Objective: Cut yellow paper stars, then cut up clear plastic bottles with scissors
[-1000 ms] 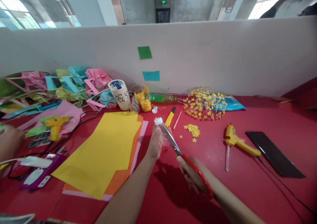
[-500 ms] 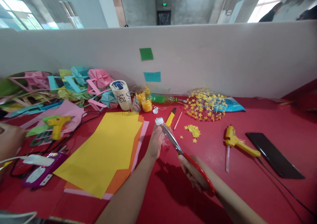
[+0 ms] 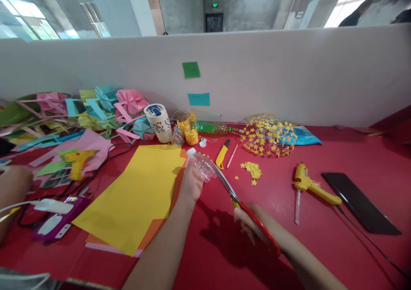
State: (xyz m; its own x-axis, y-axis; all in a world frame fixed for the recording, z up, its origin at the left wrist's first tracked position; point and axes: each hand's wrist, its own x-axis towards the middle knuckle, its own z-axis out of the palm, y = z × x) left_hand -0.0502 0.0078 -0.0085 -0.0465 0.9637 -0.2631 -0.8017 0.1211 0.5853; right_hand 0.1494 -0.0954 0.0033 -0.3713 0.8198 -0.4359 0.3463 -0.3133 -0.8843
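Observation:
My left hand is wrapped round a small clear plastic bottle with a white cap, held above the red table and tilted to the left. My right hand grips red-handled scissors; their metal blades point up-left and meet the bottle's lower part. Just left of the hands lies a stack of yellow, orange and pink paper sheets. A yellow utility knife rests behind the bottle.
A yellow glue gun and a black phone lie on the right. Cut yellow stars, a star-covered ball, a paper cup and paper crafts sit behind. Another person's hand is at far left.
The bottle has tipped so its cap now points left instead of up. My left hand shifted slightly left with it, and the scissors followed, staying at the bottle.

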